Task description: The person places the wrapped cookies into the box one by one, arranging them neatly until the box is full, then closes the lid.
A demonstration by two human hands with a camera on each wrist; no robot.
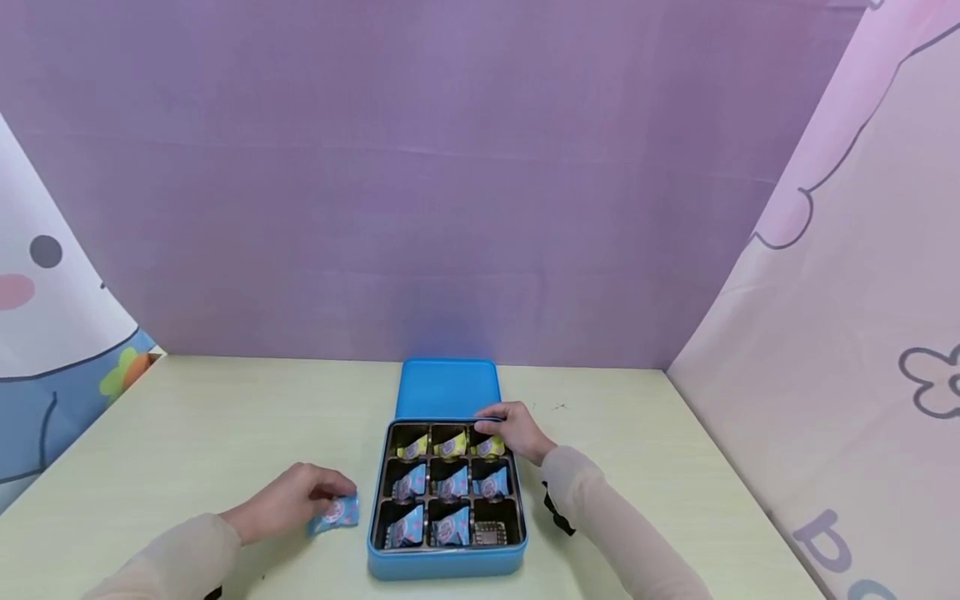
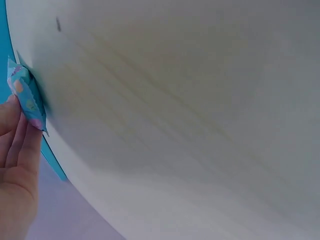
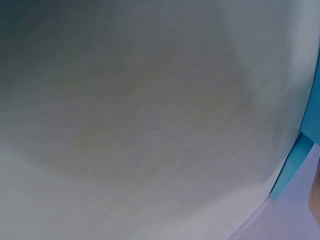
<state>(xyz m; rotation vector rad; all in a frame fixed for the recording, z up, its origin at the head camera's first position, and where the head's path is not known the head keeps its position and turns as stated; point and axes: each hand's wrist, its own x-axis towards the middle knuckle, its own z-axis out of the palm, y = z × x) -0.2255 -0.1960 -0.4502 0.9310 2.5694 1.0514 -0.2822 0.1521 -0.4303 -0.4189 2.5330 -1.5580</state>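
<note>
A blue wrapped candy (image 1: 339, 513) is pinched between the thumb and fingers of my left hand (image 1: 291, 502), just left of a blue tin box (image 1: 447, 567). In the left wrist view the same candy (image 2: 27, 95) shows a printed wrapper with crimped ends. My right hand (image 1: 519, 432) grips the far right corner of the tin, fingers along the rim and thumb over the inside. The tin's tray holds yellow candies (image 1: 450, 445) in the far row and blue candies (image 1: 452, 483) in the middle row. Two blue candies lie in the near row; its right compartment (image 1: 491, 533) shows bare tray bottom.
Behind the tin, its blue lid (image 1: 448, 388) lies flat on the pale table (image 1: 285, 408). A purple backdrop (image 1: 450, 183) rises at the table's far edge, with printed cloth panels (image 1: 862, 333) on both sides.
</note>
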